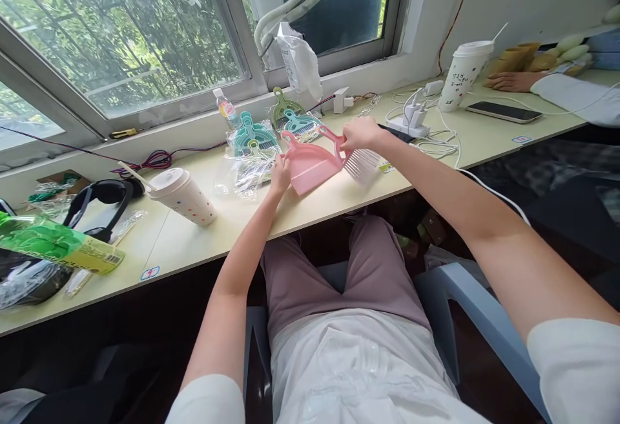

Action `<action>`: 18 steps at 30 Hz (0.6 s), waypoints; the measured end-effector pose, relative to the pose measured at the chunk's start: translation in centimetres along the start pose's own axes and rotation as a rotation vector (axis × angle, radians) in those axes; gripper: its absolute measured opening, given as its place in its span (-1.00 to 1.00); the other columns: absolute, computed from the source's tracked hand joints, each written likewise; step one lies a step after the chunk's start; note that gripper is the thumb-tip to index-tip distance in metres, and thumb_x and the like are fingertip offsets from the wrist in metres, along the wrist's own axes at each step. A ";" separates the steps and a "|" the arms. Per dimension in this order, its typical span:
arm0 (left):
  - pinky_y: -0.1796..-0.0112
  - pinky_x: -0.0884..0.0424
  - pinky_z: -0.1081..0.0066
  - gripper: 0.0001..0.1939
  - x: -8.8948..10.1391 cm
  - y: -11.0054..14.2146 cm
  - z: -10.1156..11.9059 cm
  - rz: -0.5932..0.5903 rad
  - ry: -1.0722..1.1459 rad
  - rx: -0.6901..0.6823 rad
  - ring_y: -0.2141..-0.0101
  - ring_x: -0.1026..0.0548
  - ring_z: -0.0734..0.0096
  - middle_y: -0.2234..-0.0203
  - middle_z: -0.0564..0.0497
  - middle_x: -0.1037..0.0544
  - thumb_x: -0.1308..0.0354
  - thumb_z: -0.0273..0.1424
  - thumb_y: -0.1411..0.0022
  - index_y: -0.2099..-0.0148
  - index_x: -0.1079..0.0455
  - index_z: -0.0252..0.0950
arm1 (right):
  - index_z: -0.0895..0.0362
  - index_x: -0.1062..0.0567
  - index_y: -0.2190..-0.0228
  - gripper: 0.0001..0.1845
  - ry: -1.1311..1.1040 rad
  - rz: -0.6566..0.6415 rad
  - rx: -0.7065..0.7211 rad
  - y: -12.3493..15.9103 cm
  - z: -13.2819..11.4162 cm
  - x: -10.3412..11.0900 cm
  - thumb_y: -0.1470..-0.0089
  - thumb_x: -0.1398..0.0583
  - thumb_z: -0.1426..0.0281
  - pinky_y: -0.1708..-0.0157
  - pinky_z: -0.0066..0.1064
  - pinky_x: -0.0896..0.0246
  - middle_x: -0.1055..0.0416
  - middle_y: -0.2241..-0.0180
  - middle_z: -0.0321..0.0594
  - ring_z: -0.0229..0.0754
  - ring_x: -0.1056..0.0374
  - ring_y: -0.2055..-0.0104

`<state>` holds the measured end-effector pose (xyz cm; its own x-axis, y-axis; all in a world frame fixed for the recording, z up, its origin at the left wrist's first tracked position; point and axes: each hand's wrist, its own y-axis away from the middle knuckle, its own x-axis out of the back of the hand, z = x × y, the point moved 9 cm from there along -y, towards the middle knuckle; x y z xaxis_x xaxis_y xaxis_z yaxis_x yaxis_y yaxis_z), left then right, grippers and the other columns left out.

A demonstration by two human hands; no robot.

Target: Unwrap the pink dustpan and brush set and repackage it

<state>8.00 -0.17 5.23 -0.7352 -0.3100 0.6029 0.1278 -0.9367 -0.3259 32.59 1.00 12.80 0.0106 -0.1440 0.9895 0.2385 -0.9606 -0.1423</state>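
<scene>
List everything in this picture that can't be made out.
All in the head view:
- Left hand: any fingertips under the dustpan, hidden by the pan.
- Right hand: its palm side on the brush, hidden by the back of the hand.
- Brush: bristle tips, blurred.
- Green bottle: far end, cut off by the left edge.
- Co-worker: all past the sleeve, cut off by the right edge.
- Bagged sets: fine print, too small.

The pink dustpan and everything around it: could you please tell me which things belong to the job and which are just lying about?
Job in hand:
- pink dustpan, in left hand
- pink brush, in right hand
- probably the teal dustpans

Just lying about:
- headphones
- phone
- green bottle
</scene>
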 end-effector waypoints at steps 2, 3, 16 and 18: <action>0.09 -0.37 0.25 -0.73 -0.9 0.3 0.0 -0.086 -0.070 -0.030 0.12 -0.51 0.15 0.19 -0.14 -0.56 0.09 -0.35 -0.40 0.03 -0.39 -0.28 | 0.19 -0.62 0.19 -0.47 0.071 -0.035 -0.038 -1.3 0.5 -1.6 0.06 -0.36 0.04 0.06 -0.13 -0.19 -0.53 0.16 0.10 0.20 -0.38 -0.02; 0.09 -0.36 0.28 -0.74 -1.1 0.4 0.0 -0.118 -0.098 -0.055 0.09 -0.51 0.16 0.16 -0.14 -0.57 0.08 -0.34 -0.40 0.08 -0.41 -0.28 | 0.19 -0.61 0.18 -0.48 0.095 -0.060 -0.057 -1.8 0.6 -2.5 0.05 -0.35 0.05 0.05 -0.12 -0.18 -0.53 0.14 0.12 0.20 -0.38 -0.03; 0.36 -0.27 0.38 -0.68 0.5 1.5 1.8 -0.035 -0.406 -0.168 0.31 -0.54 0.18 0.35 -0.14 -0.59 0.10 -0.31 -0.40 0.07 -0.46 -0.27 | 0.18 -0.60 0.16 -0.55 0.165 -0.295 -0.158 -3.1 4.5 -7.7 -0.04 -0.31 0.10 0.04 -0.15 -0.18 -0.52 0.13 0.08 0.13 -0.38 -0.01; 0.37 -0.25 0.38 -0.69 0.6 1.5 1.9 -0.027 -0.435 -0.185 0.31 -0.53 0.17 0.36 -0.15 -0.58 0.08 -0.31 -0.40 0.13 -0.47 -0.28 | 0.18 -0.60 0.14 -0.53 0.175 -0.284 -0.159 -2.9 4.8 -7.7 -0.07 -0.29 0.07 0.03 -0.14 -0.18 -0.52 0.10 0.09 0.13 -0.38 -0.03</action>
<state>9.05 -2.05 6.51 -0.3842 -0.3620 0.8493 -0.0370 -0.9131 -0.4060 36.51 6.09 5.73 -0.2040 0.1085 0.9729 0.0537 -0.9911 0.1218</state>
